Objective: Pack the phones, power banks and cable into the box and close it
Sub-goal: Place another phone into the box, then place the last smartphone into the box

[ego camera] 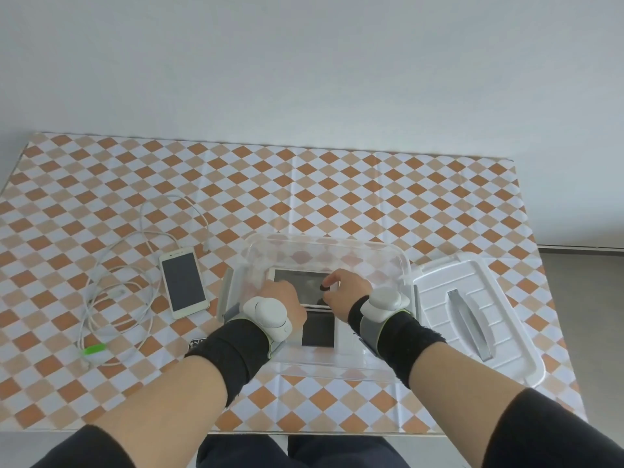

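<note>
A clear plastic box (381,255) stands mid-table. Inside it a white phone (304,276) lies flat with its dark screen up, and a dark flat device (318,332) lies just in front of it. Both hands are down in the box. My left hand (282,295) curls over the phone's left end. My right hand (342,288) pinches the phone's right part with bent fingers. A second white phone (184,282) lies on the cloth left of the box. The white cable (114,282), with a green tie (95,349), sprawls further left.
The box's white lid (472,315) with a grey handle lies right of the box, near the table's right edge. A black item (197,344) shows partly under my left wrist. A checkered cloth (337,184) covers the table; a wall rises behind.
</note>
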